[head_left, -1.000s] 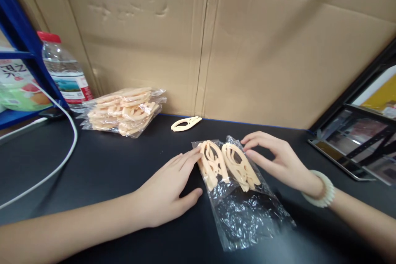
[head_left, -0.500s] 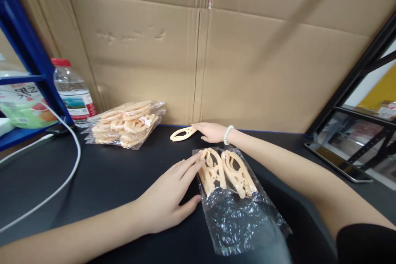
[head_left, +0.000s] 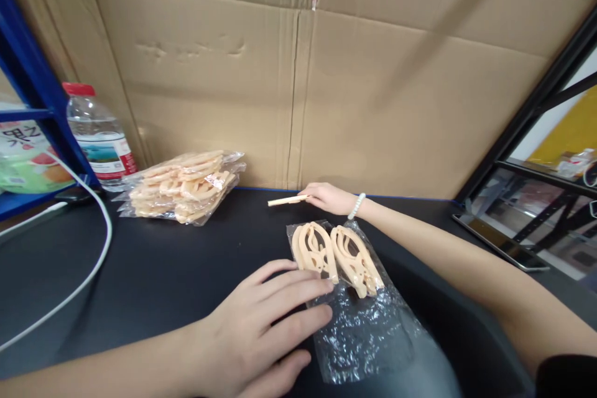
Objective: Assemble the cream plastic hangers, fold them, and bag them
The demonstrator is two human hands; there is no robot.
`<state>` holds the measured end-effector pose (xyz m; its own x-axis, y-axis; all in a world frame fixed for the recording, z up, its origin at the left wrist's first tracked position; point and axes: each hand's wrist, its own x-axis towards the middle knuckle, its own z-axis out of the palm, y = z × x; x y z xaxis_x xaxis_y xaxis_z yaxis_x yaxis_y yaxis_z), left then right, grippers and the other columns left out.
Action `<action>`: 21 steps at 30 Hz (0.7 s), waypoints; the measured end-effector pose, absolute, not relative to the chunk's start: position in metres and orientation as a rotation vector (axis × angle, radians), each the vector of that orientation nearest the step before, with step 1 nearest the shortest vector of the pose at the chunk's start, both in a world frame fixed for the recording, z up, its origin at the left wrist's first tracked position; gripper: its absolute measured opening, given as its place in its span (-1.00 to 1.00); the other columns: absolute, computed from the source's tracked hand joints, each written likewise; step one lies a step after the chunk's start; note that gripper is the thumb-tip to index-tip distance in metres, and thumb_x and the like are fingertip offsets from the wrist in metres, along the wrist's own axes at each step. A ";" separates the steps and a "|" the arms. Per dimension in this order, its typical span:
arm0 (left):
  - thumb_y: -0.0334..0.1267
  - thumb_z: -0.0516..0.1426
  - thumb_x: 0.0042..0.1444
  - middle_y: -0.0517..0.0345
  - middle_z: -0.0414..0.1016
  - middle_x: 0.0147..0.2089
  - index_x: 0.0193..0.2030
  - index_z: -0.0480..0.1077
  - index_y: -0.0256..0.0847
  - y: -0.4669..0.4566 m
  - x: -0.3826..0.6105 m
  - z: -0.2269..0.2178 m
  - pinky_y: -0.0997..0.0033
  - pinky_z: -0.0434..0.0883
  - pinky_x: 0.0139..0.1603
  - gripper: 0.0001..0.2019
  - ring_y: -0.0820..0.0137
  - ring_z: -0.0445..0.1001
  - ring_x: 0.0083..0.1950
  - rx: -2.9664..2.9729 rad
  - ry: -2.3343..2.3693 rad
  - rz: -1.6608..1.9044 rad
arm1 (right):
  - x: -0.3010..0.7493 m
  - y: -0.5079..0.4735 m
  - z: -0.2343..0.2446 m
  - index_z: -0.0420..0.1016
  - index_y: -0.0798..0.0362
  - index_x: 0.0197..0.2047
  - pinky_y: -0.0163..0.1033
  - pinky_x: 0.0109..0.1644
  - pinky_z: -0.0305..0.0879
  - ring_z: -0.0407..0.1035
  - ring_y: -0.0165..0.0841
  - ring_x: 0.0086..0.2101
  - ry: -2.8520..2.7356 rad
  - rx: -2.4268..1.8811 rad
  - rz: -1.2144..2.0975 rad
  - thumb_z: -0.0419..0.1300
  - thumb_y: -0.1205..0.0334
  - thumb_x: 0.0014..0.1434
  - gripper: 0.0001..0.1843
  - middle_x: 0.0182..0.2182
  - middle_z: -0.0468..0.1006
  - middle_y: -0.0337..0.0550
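Note:
My left hand is open with its fingers spread, fingertips over the near left end of the hangers in a clear plastic bag. Inside that bag lie cream plastic folding hangers, side by side in two stacks at its far end. Beyond the bag, my right hand, with a beaded bracelet on the wrist, pinches one loose folding hanger by its right end. That hanger shows its thin edge and points left. Whether it is fully off the table cannot be told.
Filled bags of similar hangers are piled at the back left, beside a water bottle. A white cable curves over the left of the black table. Cardboard stands along the back. A flat tablet-like device lies at right.
My right hand has turned the loose hanger from lying flat to edge-on and moved slightly right. My left hand has come nearer, its fingers shifting down from the bag's far end and spreading.

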<state>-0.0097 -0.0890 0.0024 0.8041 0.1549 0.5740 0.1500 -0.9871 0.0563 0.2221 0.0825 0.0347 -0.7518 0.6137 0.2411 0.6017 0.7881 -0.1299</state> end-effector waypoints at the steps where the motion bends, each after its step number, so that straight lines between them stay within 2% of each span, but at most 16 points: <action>1: -0.39 0.04 0.11 -0.07 0.35 0.27 0.27 0.12 -0.15 -0.091 -0.009 0.002 0.01 0.21 0.32 -0.45 0.15 0.28 0.30 2.951 0.268 0.913 | 0.232 0.077 0.040 0.50 0.19 -0.06 -0.16 0.00 0.32 0.42 -0.30 -0.18 -2.660 -0.943 0.087 0.03 0.41 0.31 -0.75 -0.20 0.53 0.00; 3: -0.32 0.05 0.15 -0.07 0.25 0.34 0.30 0.09 -0.11 -0.094 -0.007 0.003 -0.02 0.20 0.32 -0.45 0.12 0.22 0.33 2.919 0.283 0.847 | 0.253 0.064 0.051 0.51 0.17 -0.08 -0.21 -0.10 0.37 0.43 -0.37 -0.27 -2.553 -0.963 0.132 0.04 0.36 0.32 -0.77 -0.21 0.52 -0.04; 5: -0.24 0.05 0.19 -0.05 0.15 0.39 0.32 0.09 -0.06 -0.096 -0.005 0.002 -0.07 0.16 0.32 -0.46 0.08 0.15 0.36 2.916 0.296 0.802 | 0.273 0.047 0.064 0.51 0.21 -0.11 -0.27 -0.30 0.39 0.40 -0.44 -0.44 -2.432 -0.999 0.165 0.02 0.28 0.34 -0.73 -0.26 0.50 -0.05; 8: -0.12 0.04 0.23 -0.05 0.06 0.43 0.32 0.10 -0.01 -0.098 -0.005 0.001 -0.13 0.11 0.33 -0.48 0.03 0.11 0.38 2.926 0.336 0.742 | 0.297 0.008 0.079 0.49 0.20 -0.07 -0.29 -0.41 0.36 0.35 -0.46 -0.49 -2.228 -1.031 0.149 0.05 0.17 0.34 -0.69 -0.33 0.47 -0.11; 10: -0.11 0.05 0.22 -0.05 0.04 0.44 0.30 0.13 -0.04 -0.098 -0.005 0.000 -0.14 0.09 0.34 -0.50 0.03 0.10 0.39 2.929 0.363 0.704 | 0.305 -0.026 0.086 0.53 0.13 -0.09 -0.30 -0.45 0.35 0.33 -0.45 -0.51 -2.018 -1.030 0.169 0.17 0.14 0.26 -0.74 -0.39 0.48 -0.16; 14: -0.17 0.10 0.16 -0.03 0.11 0.42 0.30 0.15 -0.10 -0.098 -0.004 -0.002 -0.09 0.12 0.35 -0.45 0.04 0.11 0.38 2.906 0.436 0.695 | 0.310 -0.106 0.088 0.56 -0.08 -0.17 -0.29 -0.48 0.39 0.42 -0.37 -0.44 -1.902 -1.031 -0.021 0.24 0.29 0.20 -0.87 -0.31 0.55 -0.14; 16: -0.20 0.11 0.14 -0.01 0.15 0.41 0.35 0.09 -0.10 -0.098 -0.004 -0.003 -0.08 0.13 0.35 -0.38 0.04 0.14 0.38 2.889 0.465 0.717 | 0.311 -0.143 0.081 0.55 -0.16 -0.17 -0.22 -0.41 0.46 0.47 -0.26 -0.34 -1.922 -1.012 -0.189 0.23 0.34 0.17 -0.80 -0.30 0.57 -0.13; 19: -0.24 0.09 0.14 0.02 0.17 0.40 0.40 -0.01 -0.11 -0.099 -0.003 -0.004 -0.04 0.13 0.36 -0.32 0.07 0.14 0.38 2.887 0.483 0.739 | 0.314 -0.186 0.055 0.55 -0.21 -0.11 -0.18 -0.48 0.50 0.50 -0.19 -0.40 -2.022 -1.045 -0.350 0.17 0.33 0.18 -0.73 -0.38 0.58 -0.10; 21: -0.25 0.09 0.14 0.02 0.17 0.40 0.41 -0.04 -0.12 -0.100 -0.003 -0.004 -0.02 0.13 0.36 -0.30 0.08 0.15 0.38 2.885 0.513 0.763 | 0.311 -0.201 0.033 0.52 -0.31 -0.02 -0.21 -0.48 0.54 0.49 -0.25 -0.49 -2.187 -0.953 -0.487 0.13 0.19 0.25 -0.72 -0.43 0.59 -0.20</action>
<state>-0.0028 -0.1002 -0.0042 0.8163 0.3503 0.4593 0.2933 -0.9364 0.1928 0.3109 -0.2013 0.0328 -0.4904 0.4891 0.7213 0.7491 0.6595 0.0620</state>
